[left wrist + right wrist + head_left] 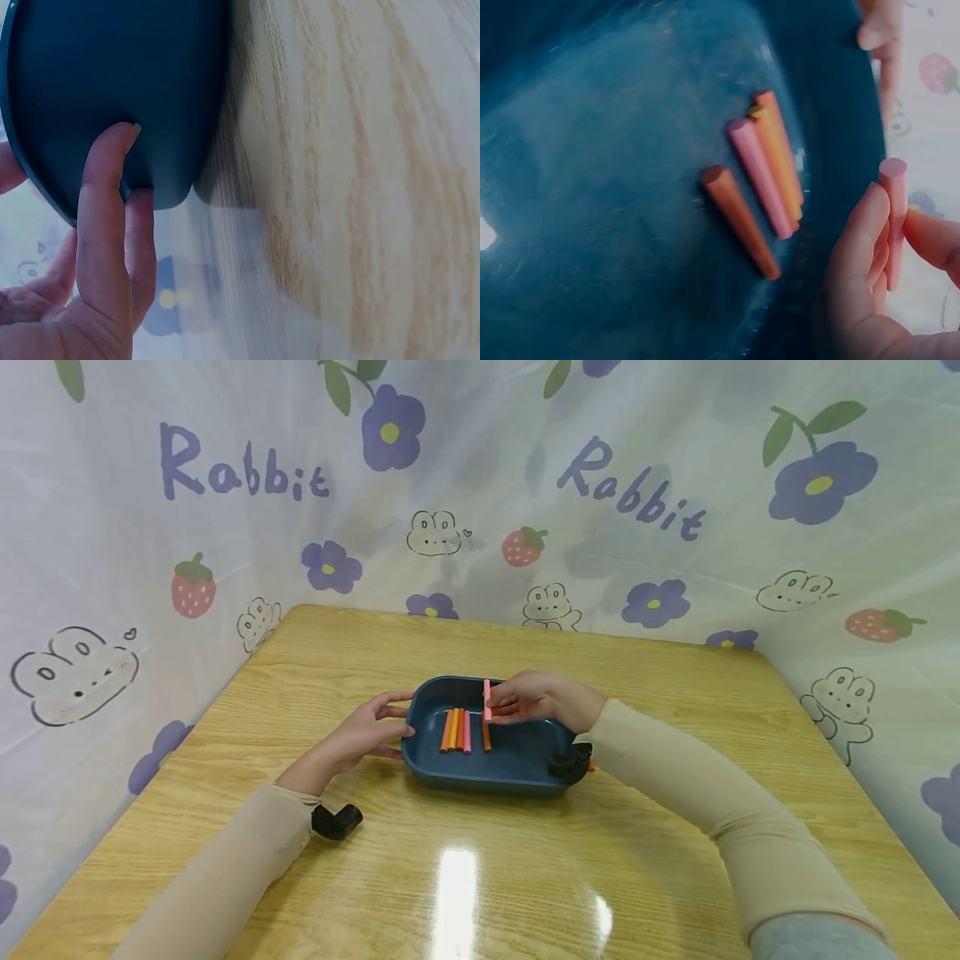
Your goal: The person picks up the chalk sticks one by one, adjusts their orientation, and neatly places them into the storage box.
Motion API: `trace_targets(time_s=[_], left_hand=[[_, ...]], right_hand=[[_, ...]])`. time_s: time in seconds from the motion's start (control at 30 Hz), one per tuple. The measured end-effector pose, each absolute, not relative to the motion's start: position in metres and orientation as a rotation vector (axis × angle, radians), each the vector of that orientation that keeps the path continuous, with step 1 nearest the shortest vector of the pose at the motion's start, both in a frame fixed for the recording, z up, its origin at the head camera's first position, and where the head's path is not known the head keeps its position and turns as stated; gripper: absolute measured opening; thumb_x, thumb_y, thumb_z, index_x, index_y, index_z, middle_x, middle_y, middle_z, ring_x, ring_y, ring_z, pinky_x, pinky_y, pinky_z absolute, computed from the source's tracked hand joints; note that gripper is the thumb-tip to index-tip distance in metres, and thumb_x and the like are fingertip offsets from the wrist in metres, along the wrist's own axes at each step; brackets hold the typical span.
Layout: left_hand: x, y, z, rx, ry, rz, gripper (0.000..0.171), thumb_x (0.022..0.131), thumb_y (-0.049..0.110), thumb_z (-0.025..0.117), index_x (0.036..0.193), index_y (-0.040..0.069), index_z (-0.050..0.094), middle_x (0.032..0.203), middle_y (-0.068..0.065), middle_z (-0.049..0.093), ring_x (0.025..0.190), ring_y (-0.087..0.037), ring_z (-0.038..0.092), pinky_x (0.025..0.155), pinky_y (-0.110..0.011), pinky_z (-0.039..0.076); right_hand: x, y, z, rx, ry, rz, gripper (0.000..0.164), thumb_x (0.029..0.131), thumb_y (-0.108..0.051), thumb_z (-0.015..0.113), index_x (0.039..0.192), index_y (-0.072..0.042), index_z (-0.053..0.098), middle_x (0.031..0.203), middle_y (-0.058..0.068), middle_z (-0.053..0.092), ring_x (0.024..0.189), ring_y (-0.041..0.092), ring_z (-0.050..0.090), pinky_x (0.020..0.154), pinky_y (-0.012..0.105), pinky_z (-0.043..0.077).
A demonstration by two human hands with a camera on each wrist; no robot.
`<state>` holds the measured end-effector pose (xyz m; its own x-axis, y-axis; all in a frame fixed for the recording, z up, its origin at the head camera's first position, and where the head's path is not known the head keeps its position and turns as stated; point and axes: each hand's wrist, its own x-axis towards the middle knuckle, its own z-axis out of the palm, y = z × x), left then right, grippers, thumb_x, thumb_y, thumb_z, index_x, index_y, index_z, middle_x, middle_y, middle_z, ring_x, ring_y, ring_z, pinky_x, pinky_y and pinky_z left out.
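Observation:
A dark blue rectangular tray [480,787] with raised walls stands on the table. My left hand [363,732] holds its left end, with the thumb over the rim and fingers against the outer wall [172,90]. Above the tray's middle, my right hand [525,697] pinches a light pink crayon [895,225] between thumb and fingers. Inside the tray lie several crayons side by side: orange, yellow and a pink crayon [761,176] at the row's edge. A brown crayon [742,225] rests a little apart from them, partly under my right hand in the head view.
The wooden table [375,877] has glare near its front. A printed curtain [480,485] hangs behind it and at both sides. A small orange-red thing [592,767] shows at the tray's right end, mostly hidden by the right wrist camera [570,763].

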<state>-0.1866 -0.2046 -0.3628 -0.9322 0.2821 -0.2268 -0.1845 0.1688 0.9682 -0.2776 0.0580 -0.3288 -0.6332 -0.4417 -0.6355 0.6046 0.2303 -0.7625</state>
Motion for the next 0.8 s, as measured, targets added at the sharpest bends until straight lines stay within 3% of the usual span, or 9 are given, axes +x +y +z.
trace_targets(time_s=[0.1, 0.33, 0.5, 0.8], left_hand=[[-0.187, -0.204, -0.363, 0.088, 2.098, 1.817, 0.061, 0.091, 0.006, 0.055, 0.145, 0.006, 0.027, 0.135, -0.027, 0.035, 0.094, -0.023, 0.060, 0.075, -0.044, 0.054], [-0.187, -0.205, -0.362, 0.092, 2.093, 1.822, 0.061, 0.091, 0.005, 0.055, 0.145, 0.006, 0.027, 0.135, -0.027, 0.035, 0.094, -0.024, 0.060, 0.075, -0.045, 0.054], [-0.187, -0.205, -0.361, 0.092, 2.096, 1.820, 0.060, 0.092, 0.004, 0.053, 0.145, 0.006, 0.027, 0.134, -0.027, 0.035, 0.095, -0.024, 0.060, 0.076, -0.045, 0.054], [-0.185, -0.205, -0.362, 0.084, 2.099, 1.814, 0.059, 0.092, 0.004, 0.053, 0.145, 0.007, 0.027, 0.134, -0.027, 0.036, 0.094, -0.023, 0.059, 0.076, -0.046, 0.054]], right_hand=[[-0.278, 0.055, -0.334, 0.160, 1.672, -1.489, 0.008, 0.089, 0.005, 0.055, 0.096, 0.005, 0.057, 0.096, 0.015, 0.054, 0.082, 0.023, 0.056, 0.084, 0.035, 0.051], [-0.278, 0.046, -0.341, 0.202, 1.685, -1.428, 0.024, 0.089, 0.006, 0.055, 0.113, 0.009, 0.054, 0.097, 0.016, 0.054, 0.082, 0.023, 0.057, 0.085, 0.034, 0.051], [-0.278, 0.041, -0.343, 0.204, 1.728, -1.385, 0.015, 0.087, 0.006, 0.057, 0.102, 0.008, 0.056, 0.094, 0.015, 0.054, 0.079, 0.023, 0.057, 0.080, 0.033, 0.053], [-0.276, 0.035, -0.347, 0.242, 1.788, -1.322, 0.013, 0.086, 0.006, 0.059, 0.098, 0.006, 0.059, 0.090, 0.015, 0.056, 0.077, 0.023, 0.058, 0.079, 0.033, 0.054]])
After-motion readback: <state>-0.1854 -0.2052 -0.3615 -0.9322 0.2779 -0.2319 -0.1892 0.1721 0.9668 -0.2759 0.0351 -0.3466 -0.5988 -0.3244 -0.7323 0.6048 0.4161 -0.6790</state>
